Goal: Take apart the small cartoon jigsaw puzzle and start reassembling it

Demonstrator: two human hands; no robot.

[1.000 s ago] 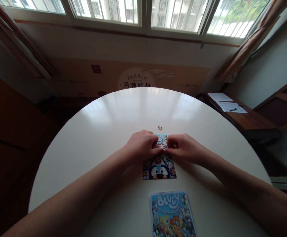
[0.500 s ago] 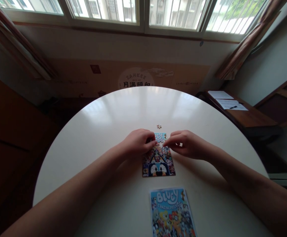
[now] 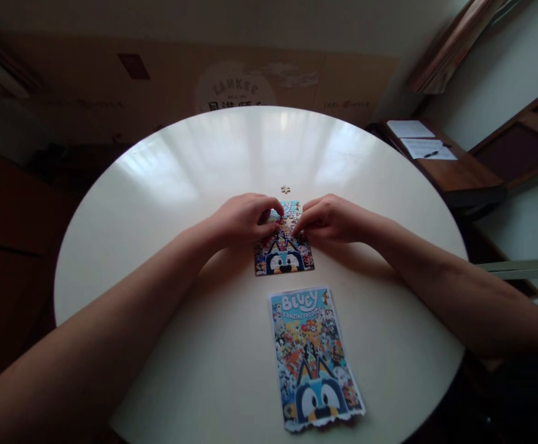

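A small jigsaw puzzle (image 3: 284,264) lies on the white round table (image 3: 195,370), its picture a blue cartoon dog under a crowd of colourful figures. At its left edge rests my left hand (image 3: 248,217), thumb and index finger apart, nothing seen between them. My right hand (image 3: 331,219) reaches in from the right, its fingers closed together with the tips on the middle of the puzzle. Whatever is under those tips is too small to make out. Just beyond the puzzle's top edge lies a loose puzzle piece (image 3: 285,190).
Nearer me lies a printed picture sheet (image 3: 318,361) with the same design and a torn bottom edge. To the right, beyond the table, papers (image 3: 429,148) and a pen (image 3: 430,154) lie on a brown wooden surface (image 3: 463,169).
The view has tilted down, so the whole picture sheet now shows. My left thumb and index finger have spread apart. My right fingertips have moved farther onto the puzzle, where a white gap showed before.
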